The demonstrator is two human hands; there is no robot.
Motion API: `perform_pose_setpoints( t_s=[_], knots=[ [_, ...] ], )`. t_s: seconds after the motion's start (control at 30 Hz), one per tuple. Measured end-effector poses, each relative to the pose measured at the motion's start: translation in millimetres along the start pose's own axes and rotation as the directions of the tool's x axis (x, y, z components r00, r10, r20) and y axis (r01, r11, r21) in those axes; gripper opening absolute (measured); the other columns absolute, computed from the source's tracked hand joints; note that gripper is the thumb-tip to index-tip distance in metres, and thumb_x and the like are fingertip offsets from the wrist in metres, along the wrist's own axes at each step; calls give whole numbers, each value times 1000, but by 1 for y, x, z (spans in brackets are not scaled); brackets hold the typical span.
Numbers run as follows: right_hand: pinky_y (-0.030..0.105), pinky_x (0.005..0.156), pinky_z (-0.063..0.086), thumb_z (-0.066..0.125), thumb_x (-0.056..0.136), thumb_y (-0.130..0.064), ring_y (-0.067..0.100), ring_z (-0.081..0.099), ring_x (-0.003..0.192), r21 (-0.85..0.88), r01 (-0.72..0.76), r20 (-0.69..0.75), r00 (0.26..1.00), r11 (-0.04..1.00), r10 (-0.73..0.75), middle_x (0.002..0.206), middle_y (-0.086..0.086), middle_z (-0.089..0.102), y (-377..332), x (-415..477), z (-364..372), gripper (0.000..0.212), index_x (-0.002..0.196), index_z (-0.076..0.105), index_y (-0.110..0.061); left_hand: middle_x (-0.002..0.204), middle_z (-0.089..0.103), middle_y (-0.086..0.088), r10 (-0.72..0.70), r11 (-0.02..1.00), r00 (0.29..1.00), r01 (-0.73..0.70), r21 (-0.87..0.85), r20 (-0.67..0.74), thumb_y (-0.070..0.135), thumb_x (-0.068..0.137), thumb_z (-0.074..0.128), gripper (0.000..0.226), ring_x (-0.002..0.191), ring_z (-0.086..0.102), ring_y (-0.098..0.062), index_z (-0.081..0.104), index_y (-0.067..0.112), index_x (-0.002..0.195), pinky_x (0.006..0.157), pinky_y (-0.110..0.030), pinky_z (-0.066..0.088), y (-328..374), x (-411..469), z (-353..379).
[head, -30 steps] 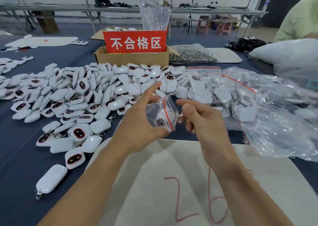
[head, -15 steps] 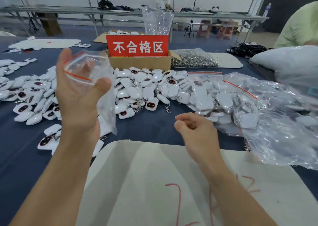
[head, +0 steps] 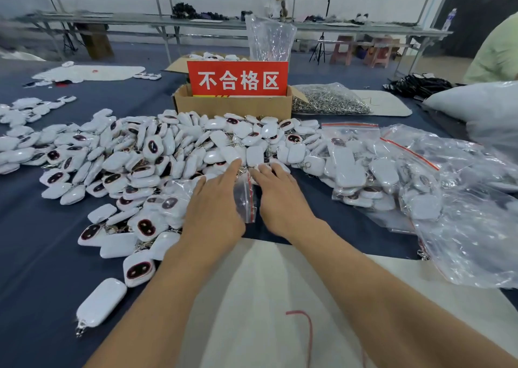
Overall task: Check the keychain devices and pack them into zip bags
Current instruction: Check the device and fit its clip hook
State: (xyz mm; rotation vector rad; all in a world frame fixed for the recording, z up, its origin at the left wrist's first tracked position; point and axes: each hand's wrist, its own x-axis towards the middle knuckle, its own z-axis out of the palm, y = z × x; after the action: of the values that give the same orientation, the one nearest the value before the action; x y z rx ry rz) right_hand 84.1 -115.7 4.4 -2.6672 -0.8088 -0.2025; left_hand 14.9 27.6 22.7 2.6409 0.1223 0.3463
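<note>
A wide heap of white keychain devices (head: 157,154), some showing dark oval faces, covers the blue cloth. Both my hands reach into its near edge. My left hand (head: 215,205) lies palm down with its fingers stretched onto the devices. A small clear zip bag (head: 246,199) with a red strip hangs from its thumb side, between the two hands; the thumb is hidden. My right hand (head: 280,196) is spread flat, fingertips touching a white device (head: 254,156). Just left of my left hand lies a filled bag (head: 168,199).
A cardboard box (head: 232,105) with a red sign stands behind the heap. Large clear bags of packed devices (head: 420,188) lie at the right, and a bag of metal rings (head: 330,101) behind them. A white mat (head: 252,297) lies under my forearms. A person's sleeve (head: 496,53) shows far right.
My left hand came down from holding the bag up at the left and moved forward to the heap. My right hand went from curled to flat and reached onto the devices.
</note>
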Motion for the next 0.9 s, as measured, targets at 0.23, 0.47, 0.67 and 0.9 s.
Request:
perform_pose_setpoints(
  t_s=[0.23, 0.47, 0.67, 0.9],
  knots=[
    [32, 81, 31, 61, 87, -7, 29, 47, 111, -141, -79, 59, 994, 987, 88, 132, 6, 43, -5, -32, -20, 47, 132, 52, -16, 147, 50, -1, 36, 999, 999, -37, -30, -40, 6, 68, 73, 111, 141, 36, -16, 19, 26, 163, 126, -35, 11, -3, -2, 2],
    [21, 59, 41, 65, 98, -28, 4, 45, 61, 722, -255, -181, 827, 643, 531, 70, -13, 57, -5, -105, -34, 14, 88, 54, -29, 154, 41, 7, 245, 959, 919, -277, -62, -308, 22, 66, 71, 95, 145, 33, -15, 36, 26, 155, 122, -29, 23, 32, -21, -7],
    [23, 50, 45, 58, 97, -5, 13, 59, 58, 920, -222, 49, 883, 323, 466, 73, 8, 72, -8, -113, -46, 23, 93, 76, -20, 97, 61, 18, 206, 840, 970, -245, -484, -133, 31, 90, 64, 27, 92, 60, -1, 71, 39, 115, 79, -14, 42, 71, -43, 20],
    [26, 55, 48, 54, 97, -5, 24, 61, 58, 952, -286, 214, 875, 107, 435, 80, 10, 73, -5, -102, -52, 21, 98, 75, -6, 89, 77, 0, 103, 606, 991, 2, -796, 81, 7, 95, 69, 33, 71, 66, -6, 80, 37, 98, 67, -18, 52, 57, -23, 18]
  ],
)
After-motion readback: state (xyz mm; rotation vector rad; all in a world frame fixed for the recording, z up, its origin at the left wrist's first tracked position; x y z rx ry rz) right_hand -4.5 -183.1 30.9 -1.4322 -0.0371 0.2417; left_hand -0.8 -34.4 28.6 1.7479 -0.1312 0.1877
